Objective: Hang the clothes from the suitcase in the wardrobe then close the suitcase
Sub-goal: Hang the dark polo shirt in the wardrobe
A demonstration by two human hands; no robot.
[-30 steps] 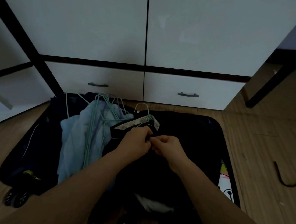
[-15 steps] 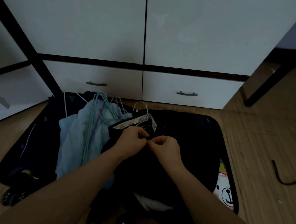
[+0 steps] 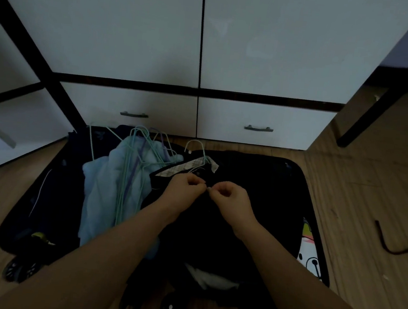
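Head view: an open suitcase (image 3: 315,231) is seen lying flat on the wooden floor (image 3: 369,197) in front of a white wardrobe (image 3: 200,33) whose doors and drawers are shut. A dark garment (image 3: 215,231) is spread over the right half of the suitcase, its patterned collar lining (image 3: 183,168) turned up beside a white hanger (image 3: 195,144). The left hand (image 3: 184,190) and right hand (image 3: 228,198) are held close together above this garment, fingers curled, each pinching a small part of its front near the collar. A light blue garment (image 3: 101,189) is heaped just to the left, with teal wire hangers (image 3: 134,162) laid on it. A dark strap (image 3: 395,243) lies well apart on the floor at right.
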